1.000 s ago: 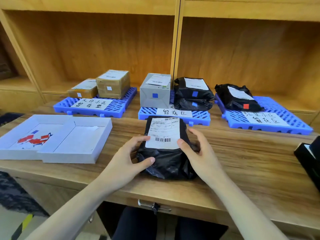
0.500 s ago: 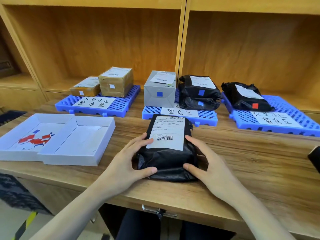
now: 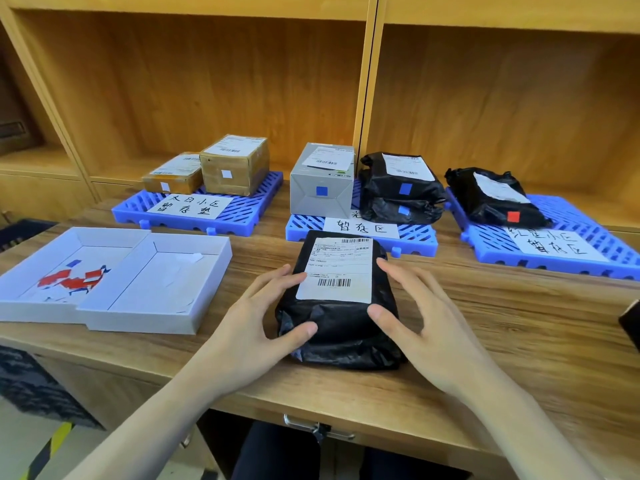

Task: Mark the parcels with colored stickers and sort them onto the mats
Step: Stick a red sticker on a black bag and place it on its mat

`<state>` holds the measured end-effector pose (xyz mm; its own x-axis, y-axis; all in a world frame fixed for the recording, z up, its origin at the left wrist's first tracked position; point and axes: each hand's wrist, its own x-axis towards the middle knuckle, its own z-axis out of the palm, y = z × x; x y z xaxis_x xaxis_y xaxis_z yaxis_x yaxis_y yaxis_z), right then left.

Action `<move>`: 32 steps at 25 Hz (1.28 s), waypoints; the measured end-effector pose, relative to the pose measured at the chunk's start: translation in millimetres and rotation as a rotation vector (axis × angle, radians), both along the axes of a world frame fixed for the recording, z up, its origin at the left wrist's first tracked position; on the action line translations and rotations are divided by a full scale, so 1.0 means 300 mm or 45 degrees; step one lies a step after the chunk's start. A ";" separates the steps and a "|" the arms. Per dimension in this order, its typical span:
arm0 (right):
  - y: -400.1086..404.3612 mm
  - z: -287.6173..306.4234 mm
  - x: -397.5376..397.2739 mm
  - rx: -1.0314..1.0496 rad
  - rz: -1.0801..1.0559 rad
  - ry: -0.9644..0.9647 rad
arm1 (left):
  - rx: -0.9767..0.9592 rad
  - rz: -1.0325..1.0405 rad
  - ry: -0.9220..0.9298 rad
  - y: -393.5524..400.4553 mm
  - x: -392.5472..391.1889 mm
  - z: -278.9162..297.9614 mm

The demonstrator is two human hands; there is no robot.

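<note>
Head view. A black poly-bag parcel [image 3: 341, 303] lies flat on the wooden table [image 3: 519, 341], just in front of the middle blue mat [image 3: 417, 235]. Compared with half a second earlier, the parcel sits in the same place; the right thumb now rests on its top face instead of its near edge, and the right fingers have lifted off its side. The parcel's long axis runs away from the person, with the white shipping label [image 3: 337, 268] facing up and its barcoded end toward the mats.

The left hand [image 3: 258, 323] cups the parcel's left side, fingers spread along the edge and thumb pressed on the near top. The right hand [image 3: 427, 320] is spread open, thumb tip touching the parcel, fingers hovering just beside its right edge; neither hand has it lifted.

Three blue mats stand in a row at the back. The left mat [image 3: 249, 209] carries two brown cartons [image 3: 235, 164], each with a white sticker. The middle mat carries one grey box [image 3: 320, 181] and two stacked black bags [image 3: 401, 188], all with blue stickers. The right mat [image 3: 568, 244] carries one black bag [image 3: 495, 199] with a red sticker. Two white trays [image 3: 145, 282] sit at left; the farther-left one holds loose red and blue stickers [image 3: 74, 280].
</note>
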<state>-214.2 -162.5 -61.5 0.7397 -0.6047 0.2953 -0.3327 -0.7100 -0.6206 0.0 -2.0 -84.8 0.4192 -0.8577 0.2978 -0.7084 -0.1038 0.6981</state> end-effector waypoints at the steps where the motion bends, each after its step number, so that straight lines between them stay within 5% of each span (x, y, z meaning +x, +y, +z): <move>1: 0.001 0.012 0.014 -0.062 -0.011 0.018 | 0.007 0.014 -0.024 0.002 0.002 0.011; 10: 0.073 0.096 0.223 -0.244 0.072 0.076 | 0.125 0.202 -0.355 0.094 0.079 0.134; 32: 0.380 0.183 0.956 -0.279 0.484 0.172 | 0.328 0.686 -0.373 0.533 0.606 0.243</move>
